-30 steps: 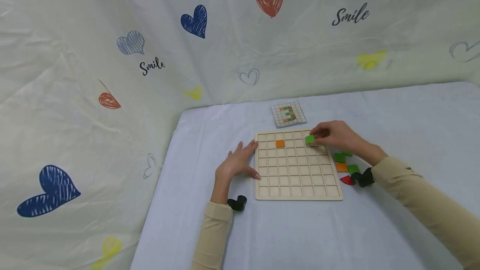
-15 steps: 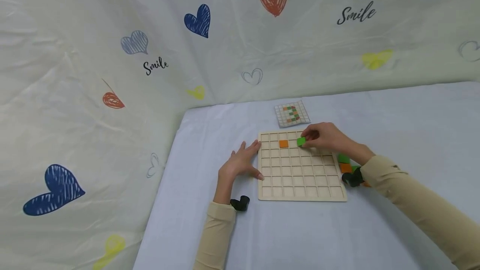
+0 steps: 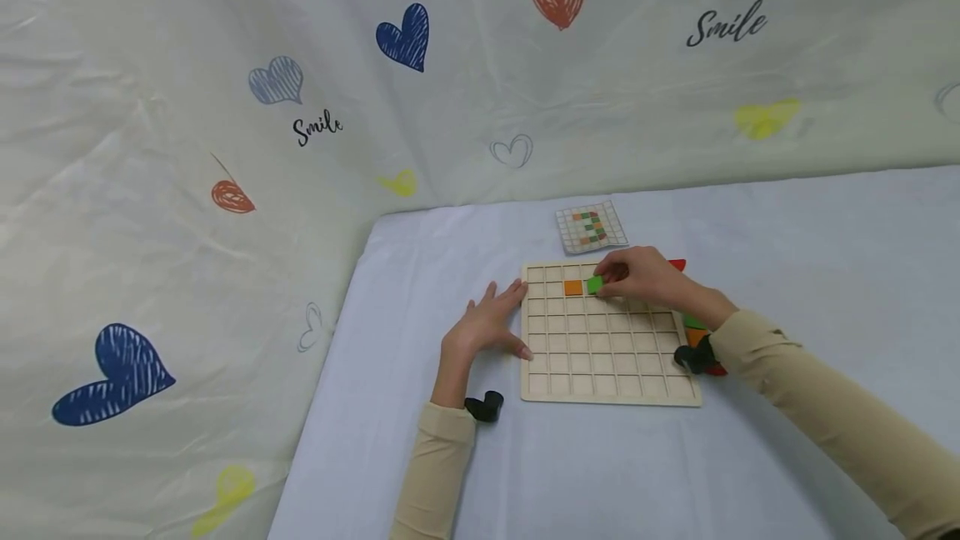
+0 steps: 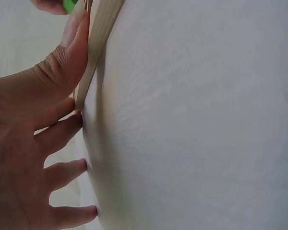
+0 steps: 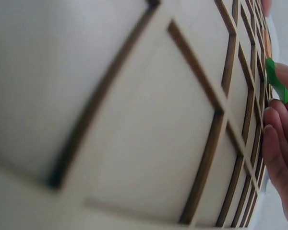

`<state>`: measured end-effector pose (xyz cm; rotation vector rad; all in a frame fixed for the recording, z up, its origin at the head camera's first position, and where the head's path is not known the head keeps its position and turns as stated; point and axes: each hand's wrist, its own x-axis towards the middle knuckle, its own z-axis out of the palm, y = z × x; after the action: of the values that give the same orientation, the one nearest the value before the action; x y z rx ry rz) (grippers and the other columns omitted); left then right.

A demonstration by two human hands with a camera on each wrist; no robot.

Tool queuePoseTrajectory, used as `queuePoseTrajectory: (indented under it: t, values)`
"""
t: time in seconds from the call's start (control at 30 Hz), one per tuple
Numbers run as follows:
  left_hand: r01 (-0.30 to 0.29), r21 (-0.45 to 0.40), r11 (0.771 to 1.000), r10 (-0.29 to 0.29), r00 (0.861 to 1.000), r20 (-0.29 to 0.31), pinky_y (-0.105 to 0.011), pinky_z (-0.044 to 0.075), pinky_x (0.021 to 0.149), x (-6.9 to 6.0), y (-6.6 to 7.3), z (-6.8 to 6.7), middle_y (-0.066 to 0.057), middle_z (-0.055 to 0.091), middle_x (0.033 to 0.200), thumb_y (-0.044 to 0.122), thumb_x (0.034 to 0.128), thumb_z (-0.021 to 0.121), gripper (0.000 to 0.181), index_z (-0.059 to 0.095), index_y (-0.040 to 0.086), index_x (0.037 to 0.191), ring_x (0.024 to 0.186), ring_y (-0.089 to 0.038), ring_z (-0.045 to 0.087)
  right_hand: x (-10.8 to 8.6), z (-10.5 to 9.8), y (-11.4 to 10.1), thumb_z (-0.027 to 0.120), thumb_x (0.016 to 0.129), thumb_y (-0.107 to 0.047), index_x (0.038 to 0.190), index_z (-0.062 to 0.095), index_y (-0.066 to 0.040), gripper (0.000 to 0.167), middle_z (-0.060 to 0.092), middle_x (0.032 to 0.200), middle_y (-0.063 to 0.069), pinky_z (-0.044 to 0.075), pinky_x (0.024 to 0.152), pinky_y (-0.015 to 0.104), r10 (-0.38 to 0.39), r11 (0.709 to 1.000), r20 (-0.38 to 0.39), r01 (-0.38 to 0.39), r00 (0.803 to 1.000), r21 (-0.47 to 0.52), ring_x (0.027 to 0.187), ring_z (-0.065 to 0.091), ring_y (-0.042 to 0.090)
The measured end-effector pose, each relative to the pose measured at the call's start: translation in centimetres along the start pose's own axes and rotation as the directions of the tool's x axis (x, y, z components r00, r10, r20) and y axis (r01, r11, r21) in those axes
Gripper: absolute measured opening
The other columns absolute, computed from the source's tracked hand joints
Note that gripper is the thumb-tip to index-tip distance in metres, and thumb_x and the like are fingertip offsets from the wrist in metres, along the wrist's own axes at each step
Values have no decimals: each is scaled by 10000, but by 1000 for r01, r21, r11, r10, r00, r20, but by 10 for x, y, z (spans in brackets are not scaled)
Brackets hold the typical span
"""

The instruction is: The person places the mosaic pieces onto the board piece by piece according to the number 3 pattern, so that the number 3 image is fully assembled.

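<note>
A wooden grid board lies on the white cloth, with an orange square tile in its second row. The right hand pinches a green square tile just right of the orange one; in the right wrist view the green tile is tilted between thumb and fingers. The left hand lies spread at the board's left edge, its thumb and a fingertip touching the rim; the left wrist view shows this hand with its thumb along the wooden edge.
Behind the board lies a pattern card with a coloured figure on a grid. Right of the board, partly under the right arm, are green and orange tiles and red pieces. A printed cloth hangs behind.
The right hand has moved left across the board with the green tile, from near its right side to beside the orange tile. The left hand stays at the left edge. The head view has shifted slightly.
</note>
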<state>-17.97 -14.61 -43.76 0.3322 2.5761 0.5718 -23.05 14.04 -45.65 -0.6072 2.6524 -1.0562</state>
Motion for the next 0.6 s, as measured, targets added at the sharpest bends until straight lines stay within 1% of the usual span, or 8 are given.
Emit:
queuePoseTrajectory:
  t: [0.27, 0.43, 0.6]
  values:
    - [0, 1, 1000, 0, 1000, 3, -651, 67, 1260, 0, 0, 0, 63, 168, 1728, 293, 727, 946, 1166, 245, 214, 1654, 1613, -317, 21, 6, 5, -3, 839, 849, -147, 1054, 750, -6, 264, 732, 909, 50, 529, 786, 348, -3, 999, -5, 2, 1000, -54, 836, 629, 186]
    - [3, 2, 1000, -3, 1000, 5, -651, 65, 1260, 0, 1, 0, 58, 165, 1729, 285, 732, 943, 1162, 241, 213, 1655, 1613, -320, 20, 7, 7, -2, 846, 840, -129, 1025, 753, 4, 246, 713, 884, 61, 525, 757, 352, -33, 996, -8, 32, 999, -82, 813, 607, 186]
    - [4, -2, 1000, -4, 1000, 1, -647, 66, 1262, -1, 2, 0, 56, 169, 1728, 278, 730, 945, 1162, 243, 210, 1654, 1613, -321, 24, 4, 5, -2, 838, 855, -139, 1050, 757, 0, 253, 709, 888, 51, 517, 750, 345, -45, 996, -1, 45, 999, -75, 815, 611, 177]
